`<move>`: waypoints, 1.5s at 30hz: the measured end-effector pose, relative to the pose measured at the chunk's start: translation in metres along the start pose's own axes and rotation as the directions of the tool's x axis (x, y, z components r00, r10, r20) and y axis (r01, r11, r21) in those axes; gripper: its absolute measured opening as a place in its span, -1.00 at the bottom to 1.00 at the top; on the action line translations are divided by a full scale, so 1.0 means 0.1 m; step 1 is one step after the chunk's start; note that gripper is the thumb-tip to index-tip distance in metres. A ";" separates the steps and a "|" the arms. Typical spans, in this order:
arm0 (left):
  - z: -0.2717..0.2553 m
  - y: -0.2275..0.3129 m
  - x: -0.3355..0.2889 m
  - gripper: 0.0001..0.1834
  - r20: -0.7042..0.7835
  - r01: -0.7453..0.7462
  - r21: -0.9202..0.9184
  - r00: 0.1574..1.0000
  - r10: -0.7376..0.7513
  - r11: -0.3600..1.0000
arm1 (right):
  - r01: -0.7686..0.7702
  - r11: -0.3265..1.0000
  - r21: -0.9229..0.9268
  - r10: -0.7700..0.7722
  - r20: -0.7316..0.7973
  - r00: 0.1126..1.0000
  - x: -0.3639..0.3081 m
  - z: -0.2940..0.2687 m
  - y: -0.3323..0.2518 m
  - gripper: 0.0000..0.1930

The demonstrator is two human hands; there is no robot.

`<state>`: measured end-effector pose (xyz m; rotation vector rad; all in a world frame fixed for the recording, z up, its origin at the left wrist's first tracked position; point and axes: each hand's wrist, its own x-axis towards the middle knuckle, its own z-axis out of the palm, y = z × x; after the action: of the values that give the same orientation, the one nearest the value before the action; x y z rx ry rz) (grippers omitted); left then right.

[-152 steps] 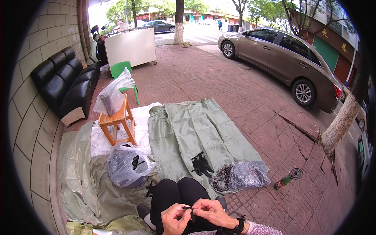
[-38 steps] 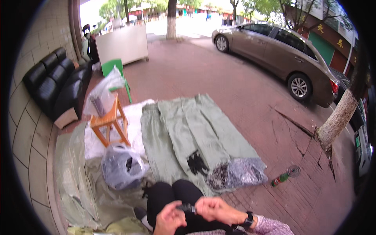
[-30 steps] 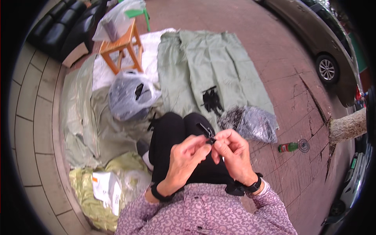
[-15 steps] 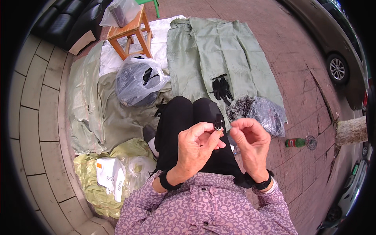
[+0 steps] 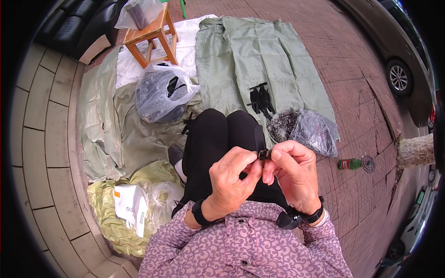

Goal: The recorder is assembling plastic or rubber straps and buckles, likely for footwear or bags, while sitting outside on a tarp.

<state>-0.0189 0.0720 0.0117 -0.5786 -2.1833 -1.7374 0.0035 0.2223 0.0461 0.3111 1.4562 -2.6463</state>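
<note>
Over my lap, my left hand (image 5: pixel 233 183) pinches a small black strap piece with a buckle-like end (image 5: pixel 263 154) between thumb and fingertips. From the other side my right hand (image 5: pixel 295 172) closes thumb and fingers on the same piece. Fingertips hide much of it, and its strap is hard to tell from my black trousers (image 5: pixel 208 139). Beyond my knees, a bundle of black straps (image 5: pixel 261 100) lies on a green woven sheet (image 5: pixel 287 65). Beside it are a heap of small dark parts (image 5: pixel 282 125) and a clear plastic bag (image 5: pixel 317 133).
Left of my knees stands a filled translucent bag (image 5: pixel 160 95), before a wooden stool (image 5: pixel 153 34). A white package (image 5: pixel 131 206) rests on yellow sheeting (image 5: pixel 104 217) at near left. A green bottle (image 5: pixel 350 164) lies right, near a tree trunk (image 5: pixel 415 152). Parked cars line the right side.
My right hand has moved left and closed on the black piece, where before it was apart from it. The piece has turned, and its silvery ring no longer shows.
</note>
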 end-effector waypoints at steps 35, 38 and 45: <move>-0.20 0.05 -0.01 -0.80 0.022 -0.066 0.059 0.998 0.064 0.996 | -0.034 0.990 -0.137 0.044 0.074 0.996 0.04 0.07 0.12 -0.83; -0.23 0.05 -0.01 -0.81 0.069 -0.030 0.044 0.997 0.027 0.999 | -0.019 0.994 -0.105 0.028 0.088 0.996 0.06 0.07 0.13 -0.88; -0.25 0.06 -0.07 -0.83 0.177 0.070 -0.070 0.983 -0.057 0.995 | -0.182 0.979 -0.089 0.187 0.052 0.981 0.14 0.06 0.15 -0.85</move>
<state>-0.0105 0.0484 0.0190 -0.7121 -2.2835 -1.8743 -0.0084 0.2087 0.0336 0.3384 1.4402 -2.4212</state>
